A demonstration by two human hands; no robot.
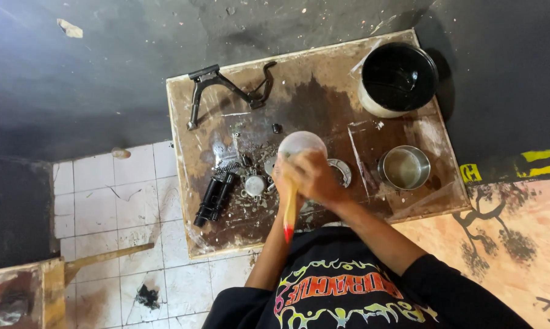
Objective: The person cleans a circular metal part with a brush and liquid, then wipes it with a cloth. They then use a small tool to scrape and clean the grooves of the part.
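Both hands clenched: right hand (314,176) fingers grasping translucent plastic cup (300,144), left hand (285,183) fingers gripping red-tipped wooden brush handle (289,213).

Stained, worn wooden surface (324,91); translucent plastic cup (301,144); wooden brush handle (290,210), red-tipped; shiny metal pot (404,167); glossy black bucket (398,78); matt black metal bracket (226,88); cracked glazed tiles (123,201).

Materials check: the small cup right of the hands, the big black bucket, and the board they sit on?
Small cup: looks like bare metal, likely steel or aluminium; grey rim with a dull shine.
Big black bucket: probably plastic; glossy black inside, pale cream outer wall.
Board: seems to be wood or plywood; brown face with dark oily stains and pale raw edges.
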